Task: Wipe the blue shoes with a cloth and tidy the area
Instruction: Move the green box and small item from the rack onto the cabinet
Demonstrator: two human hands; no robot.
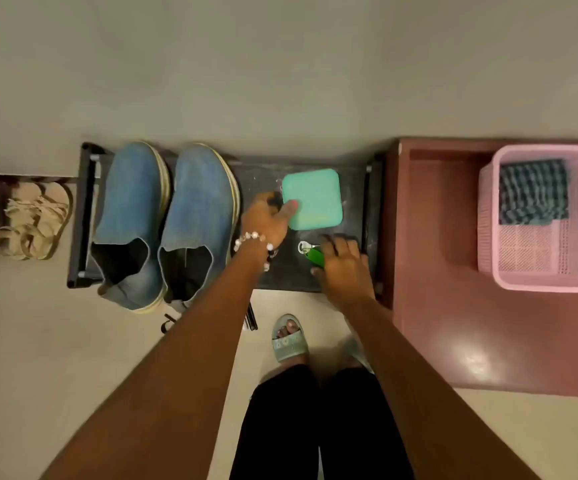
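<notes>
Pink plastic basket (543,282) sits on the reddish-brown cabinet top (453,341) at far right; inside it, a folded dark-and-teal striped cloth (534,192) lies in the far half, the near half showing bare lattice floor.

Blue shoes (166,220): the pair stands side by side, toes toward the wall, on the left part of the black shoe rack (315,278), heels overhanging its near edge.

Mint-green square lidded box (312,199) rests on the rack's right part; contents not visible.

Left hand (266,216), beaded bracelet at the wrist, reaches forward, thumb on the box's near-left corner and fingers curled at its left side: its grip holds the box.

Right hand (343,265), palm down, fingers curled over a green key tag (314,255) with a metal ring; whether the grip has closed on it cannot be told.

Beige sandals (33,220) sit on a lower rack, left.
</notes>
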